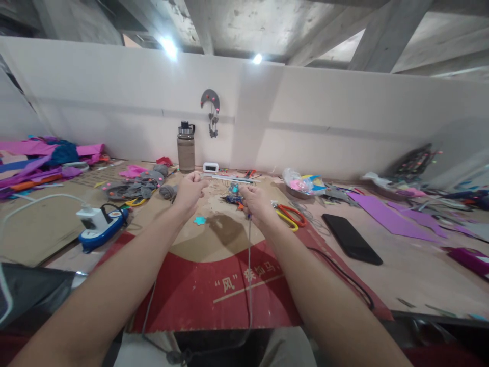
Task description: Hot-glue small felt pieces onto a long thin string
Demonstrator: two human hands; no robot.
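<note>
A: What is in hand?

B: A thin grey cord (250, 265) hangs from the right hand (255, 202), whose grip is clenched on it above the cardboard-covered tabletop (412, 275). The left hand (190, 189) is fisted; what it grips I cannot tell.

A: What step, and what next?

B: Likely pulling the cord taut. Next calls for steady tension. Orange-and-yellow scissors (290, 216) lie just beside the right hand, a black phone (351, 238) further right.

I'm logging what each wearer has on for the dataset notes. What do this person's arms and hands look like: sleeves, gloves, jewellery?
Both forearms are bare as far as the view shows, with no sleeve in sight. The left hand and right hand wear no gloves. No watch, bracelet or ring can be seen, though the fingers are too small to rule out a ring.
</note>
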